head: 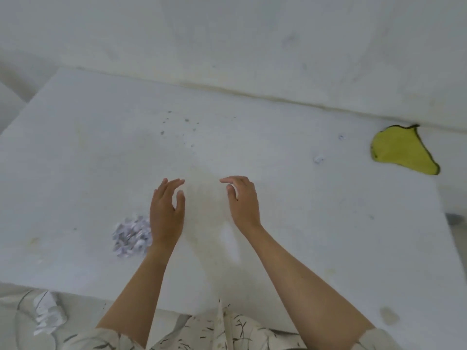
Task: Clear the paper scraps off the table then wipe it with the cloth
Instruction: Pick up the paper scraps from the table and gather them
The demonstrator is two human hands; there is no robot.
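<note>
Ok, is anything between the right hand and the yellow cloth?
Nothing large. The right hand hovers open over bare table; the yellow cloth lies at the far right edge. Only two small paper scraps lie roughly along that path.

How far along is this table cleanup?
Partly done: most scraps sit gathered in a pile beside the left hand. Both hands, left and right hand, hover empty. Left: a few stray bits on the table, then wiping; the yellow cloth lies untouched.

Left hand [165, 210] hides the right edge of the scrap pile [131, 236]; far specks [177, 125] too small to identify. Glass container [38, 319] cut off at the bottom edge; its contents blurred.
</note>
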